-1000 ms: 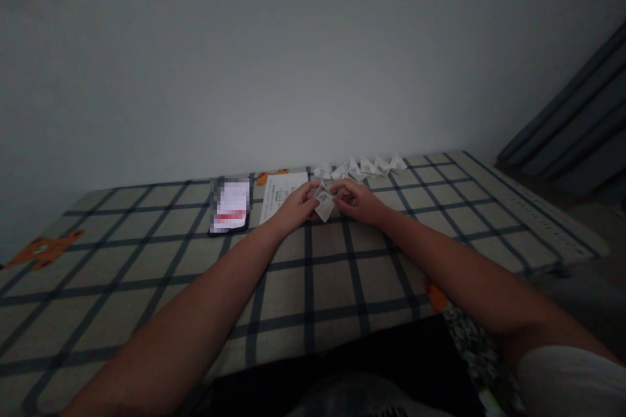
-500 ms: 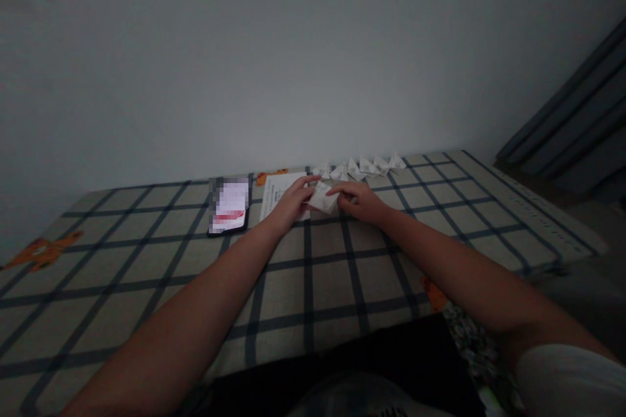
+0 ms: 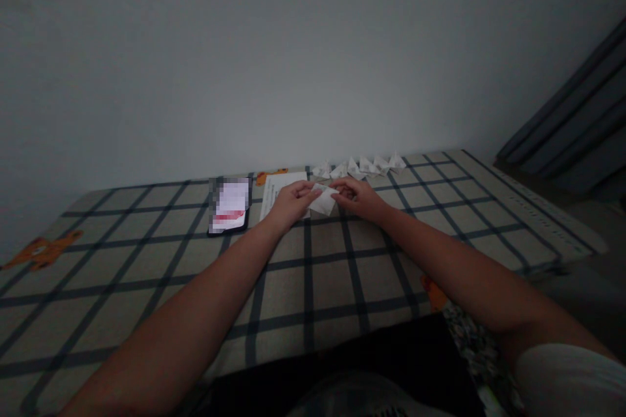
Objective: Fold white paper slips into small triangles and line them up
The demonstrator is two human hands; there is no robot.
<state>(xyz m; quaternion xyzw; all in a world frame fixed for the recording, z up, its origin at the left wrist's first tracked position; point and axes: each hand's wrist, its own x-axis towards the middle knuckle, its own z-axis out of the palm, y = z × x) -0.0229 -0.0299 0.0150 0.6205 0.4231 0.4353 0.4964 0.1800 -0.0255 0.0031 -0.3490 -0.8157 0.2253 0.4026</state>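
Between my two hands is a small folded piece of white paper [image 3: 323, 201], with a pointed lower corner. My left hand [image 3: 292, 201] pinches its left edge, thumb on top and fingers curled behind. On the opposite edge, my right hand [image 3: 360, 198] is closed on the paper in the same way, its lower fingers partly hidden. Just behind the hands stands a row of several folded white paper shapes [image 3: 368, 166] with pointed tips. Under and beside my left hand lies a printed paper sheet [image 3: 274, 192].
A phone [image 3: 229, 205] with a lit, blurred screen lies left of the sheet. The bed-like surface wears a checked cloth [image 3: 288, 280] with orange animal patches. A pale wall [image 3: 303, 58] rises behind it, and a dark curtain [image 3: 572, 98] hangs at the right.
My right index finger no longer lies across the paper's face. Both hands now grip the paper's side edges with thumbs on top, and the paper has turned slightly.
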